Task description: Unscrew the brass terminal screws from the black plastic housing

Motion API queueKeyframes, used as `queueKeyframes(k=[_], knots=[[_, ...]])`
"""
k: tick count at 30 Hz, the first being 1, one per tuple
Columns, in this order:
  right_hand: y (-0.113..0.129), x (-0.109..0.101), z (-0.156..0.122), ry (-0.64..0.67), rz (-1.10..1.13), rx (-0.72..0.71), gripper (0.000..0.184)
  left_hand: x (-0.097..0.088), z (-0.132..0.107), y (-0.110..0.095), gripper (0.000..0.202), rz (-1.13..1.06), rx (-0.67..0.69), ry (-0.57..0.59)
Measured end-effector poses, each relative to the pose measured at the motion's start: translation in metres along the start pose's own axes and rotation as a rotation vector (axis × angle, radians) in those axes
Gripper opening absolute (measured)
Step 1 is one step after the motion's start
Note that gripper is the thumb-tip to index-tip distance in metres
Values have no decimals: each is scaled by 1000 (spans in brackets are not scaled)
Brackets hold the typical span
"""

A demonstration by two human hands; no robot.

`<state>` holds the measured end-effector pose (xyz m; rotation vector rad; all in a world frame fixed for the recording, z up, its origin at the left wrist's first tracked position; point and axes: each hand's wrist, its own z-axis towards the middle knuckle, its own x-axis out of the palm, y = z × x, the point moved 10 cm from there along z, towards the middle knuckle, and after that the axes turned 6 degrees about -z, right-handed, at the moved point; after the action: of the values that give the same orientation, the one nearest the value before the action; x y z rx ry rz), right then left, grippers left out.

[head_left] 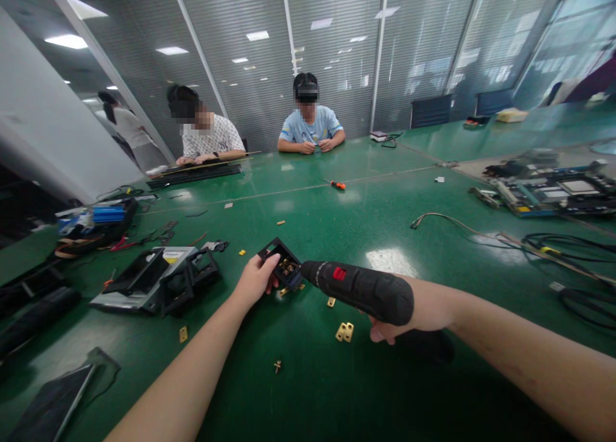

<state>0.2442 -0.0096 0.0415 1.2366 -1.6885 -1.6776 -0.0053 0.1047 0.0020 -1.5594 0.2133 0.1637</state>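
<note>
My right hand (392, 326) is wrapped round the grip of a black cordless drill (360, 289) with a red switch on top. The drill points left, its chuck close to a small black box-like housing (276, 246). Whether the bit touches the housing cannot be made out. My left hand (257, 276) holds that housing by its left side, thumb on the rim. Several small brass-coloured parts (287, 267) lie inside it. Gold metal plates with holes (344, 331) rest on the table below the drill, and small screws (278, 365) lie nearer to me.
Black frames (190, 281) and a grey panel lie to the left, with a blue-topped bundle (108, 214) behind. An orange screwdriver (338, 185) lies further off. Circuit boards (563, 188) and black cables (572, 249) occupy the right. Two people sit across the green table (385, 217).
</note>
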Motion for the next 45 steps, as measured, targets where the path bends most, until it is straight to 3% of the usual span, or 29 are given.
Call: queueKeyframes(k=[7,14,17,25,30,38,45], knots=[[-9,-2,1,-40,124,82,33,-3,2,5,45,24,1,-19],[1,-4,-1,-27,208,42,91,3,-4,-10,49,51,43,38],[4,-6,-2,-18,218,25,101,7,-5,-14,52,63,52,77],[4,-6,-1,-13,252,5,106,6,-5,-9,52,42,-3,59],[-4,-10,-1,-67,283,37,94,7,-4,-7,51,22,4,53],[-7,-4,0,-17,194,93,110,7,-2,0,48,-12,17,40],[-22,-5,1,-31,203,57,83,7,-3,2,48,-63,3,25]])
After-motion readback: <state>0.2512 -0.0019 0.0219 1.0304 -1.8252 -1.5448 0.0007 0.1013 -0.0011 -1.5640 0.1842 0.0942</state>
